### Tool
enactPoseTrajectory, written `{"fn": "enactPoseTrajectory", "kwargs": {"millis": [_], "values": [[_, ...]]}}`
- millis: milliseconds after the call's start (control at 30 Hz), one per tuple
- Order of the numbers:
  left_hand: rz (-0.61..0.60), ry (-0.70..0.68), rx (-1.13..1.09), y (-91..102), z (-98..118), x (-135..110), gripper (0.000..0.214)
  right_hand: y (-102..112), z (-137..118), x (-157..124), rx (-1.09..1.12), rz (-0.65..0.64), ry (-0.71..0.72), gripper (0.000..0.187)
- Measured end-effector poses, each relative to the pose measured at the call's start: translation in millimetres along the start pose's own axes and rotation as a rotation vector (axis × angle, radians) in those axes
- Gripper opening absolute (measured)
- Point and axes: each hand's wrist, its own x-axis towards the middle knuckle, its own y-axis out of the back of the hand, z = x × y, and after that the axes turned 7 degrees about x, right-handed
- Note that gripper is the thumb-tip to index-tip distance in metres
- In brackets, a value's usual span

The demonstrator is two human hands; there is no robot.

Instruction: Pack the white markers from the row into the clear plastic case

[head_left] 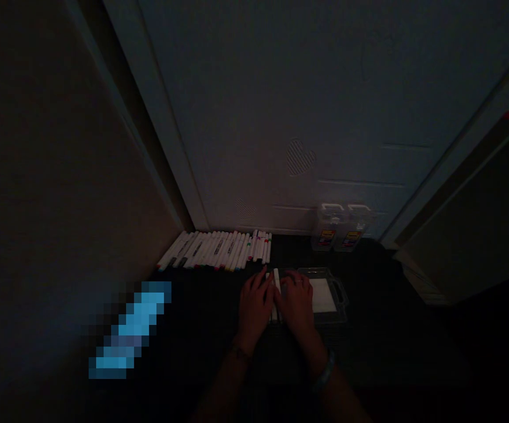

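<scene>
Two white markers stand side by side between my hands at the left part of a clear plastic case [342, 299] lying on the dark table. The right-hand marker [276, 275] shows its upper end above my fingers. My left hand [255, 301] is closed against the markers from the left, fingers pointing away from me. From the other side, my right hand [296, 299] curls its fingers over the case and presses thumb and fingertips to the marker. A white sheet or insert [323, 295] shows in the case's right part. Dim light hides the fingertips' exact contact.
A row of several white markers [210, 251] with coloured ends lies at the back left. Two clear handled cases [327, 228] with labels stand at the back right, against a pale door [245, 117]. A bright pixelated patch [133, 329] glows at the left.
</scene>
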Motion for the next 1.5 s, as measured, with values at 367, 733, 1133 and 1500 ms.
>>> {"fn": "enactPoseTrajectory", "kwargs": {"millis": [367,733,1133,1500], "values": [[0.009,-0.021,-0.031,12.5,-3.1,-3.2,0.039,32.2,-1.5,19.5,0.677,0.032,-0.279,0.040],[0.169,0.106,0.252,17.7,-27.3,52.9,0.043,-20.9,12.2,123.5,0.320,-0.114,-0.269,0.056],[0.112,0.040,0.153,5.2,-35.1,53.5,0.039,-52.5,14.3,132.4,-0.043,-0.278,-0.193,0.041],[0.063,0.011,0.113,1.1,-36.9,51.8,0.038,-49.2,10.0,120.2,-0.195,-0.283,-0.096,0.064]]}}
